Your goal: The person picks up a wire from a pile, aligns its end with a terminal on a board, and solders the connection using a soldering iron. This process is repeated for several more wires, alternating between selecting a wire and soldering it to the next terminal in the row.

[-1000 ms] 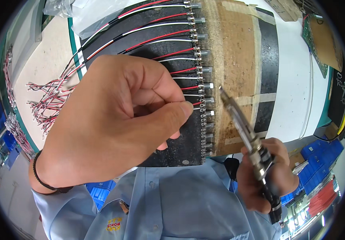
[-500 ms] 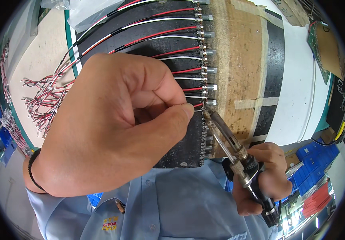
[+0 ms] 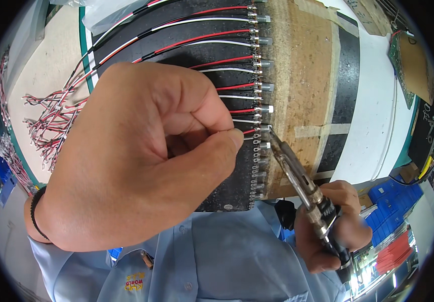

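My left hand [image 3: 141, 161] is closed in a pinch on a short red wire [image 3: 249, 131], whose end meets a metal terminal along the edge of a black board [image 3: 222, 194]. Its fingers hide most of the wire. My right hand [image 3: 345, 226] is wrapped around a soldering iron [image 3: 305, 186] that has a thin metal tube running beside its barrel. The iron's tip sits just right of the terminal, close to a small pale connector [image 3: 266, 129]. Farther up the row, red and white wires [image 3: 204, 36] are attached to similar connectors.
A tan wooden strip [image 3: 307, 90] with tape borders the connector row on the right. Loose wire ends [image 3: 51, 126] bunch at the left on a pale surface. Blue bins [image 3: 393, 201] stand at the right, and a clear plastic bag [image 3: 109, 17] lies at the top left.
The iron's tip has drawn back slightly to the right from the wire's terminal, and my right hand has shifted right with it. My left hand keeps its pinch almost unchanged.
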Action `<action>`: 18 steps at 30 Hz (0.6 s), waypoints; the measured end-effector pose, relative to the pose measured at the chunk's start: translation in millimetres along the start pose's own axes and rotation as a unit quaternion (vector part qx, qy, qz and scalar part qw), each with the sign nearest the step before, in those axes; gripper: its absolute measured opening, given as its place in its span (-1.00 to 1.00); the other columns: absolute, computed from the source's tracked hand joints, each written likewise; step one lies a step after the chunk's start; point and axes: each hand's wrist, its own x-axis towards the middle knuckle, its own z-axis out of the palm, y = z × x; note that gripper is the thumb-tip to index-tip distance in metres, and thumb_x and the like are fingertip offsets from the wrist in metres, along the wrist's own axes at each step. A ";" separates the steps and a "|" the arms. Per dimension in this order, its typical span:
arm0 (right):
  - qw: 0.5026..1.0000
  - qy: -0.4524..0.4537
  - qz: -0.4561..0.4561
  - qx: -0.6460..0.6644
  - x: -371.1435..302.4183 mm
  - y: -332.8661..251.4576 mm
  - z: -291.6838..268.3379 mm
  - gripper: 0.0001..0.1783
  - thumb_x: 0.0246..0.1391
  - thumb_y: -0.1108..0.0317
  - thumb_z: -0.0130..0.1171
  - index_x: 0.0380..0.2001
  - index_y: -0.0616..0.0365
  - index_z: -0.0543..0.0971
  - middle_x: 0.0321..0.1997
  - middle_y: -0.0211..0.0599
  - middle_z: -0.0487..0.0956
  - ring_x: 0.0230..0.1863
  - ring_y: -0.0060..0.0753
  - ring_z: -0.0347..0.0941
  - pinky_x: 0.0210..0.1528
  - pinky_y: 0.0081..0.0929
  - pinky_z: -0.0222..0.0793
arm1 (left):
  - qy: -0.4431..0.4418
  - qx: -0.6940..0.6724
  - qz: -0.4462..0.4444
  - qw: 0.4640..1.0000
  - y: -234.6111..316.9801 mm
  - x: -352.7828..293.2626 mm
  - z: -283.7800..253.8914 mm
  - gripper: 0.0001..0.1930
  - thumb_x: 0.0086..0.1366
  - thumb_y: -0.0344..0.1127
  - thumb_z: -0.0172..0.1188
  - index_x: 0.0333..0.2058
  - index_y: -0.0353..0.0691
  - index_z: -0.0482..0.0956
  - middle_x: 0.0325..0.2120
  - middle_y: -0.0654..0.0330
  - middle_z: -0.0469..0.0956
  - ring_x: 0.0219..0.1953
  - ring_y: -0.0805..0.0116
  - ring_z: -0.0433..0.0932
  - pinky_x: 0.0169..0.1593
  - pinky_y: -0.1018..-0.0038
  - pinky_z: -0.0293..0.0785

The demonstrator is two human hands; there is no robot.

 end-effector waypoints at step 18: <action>0.999 -0.020 -0.037 -0.031 -0.7 3.8 5.9 -0.42 0.21 -0.18 0.03 -0.02 0.13 0.42 -0.56 -0.17 0.47 -0.62 -0.26 0.40 -0.56 -0.32 0.22 | -0.066 -0.055 0.033 0.996 -8.9 6.0 -9.3 -0.89 0.27 -0.47 0.25 -0.42 -0.37 0.57 -0.61 0.17 0.60 -0.60 0.60 0.53 -0.53 0.71 0.41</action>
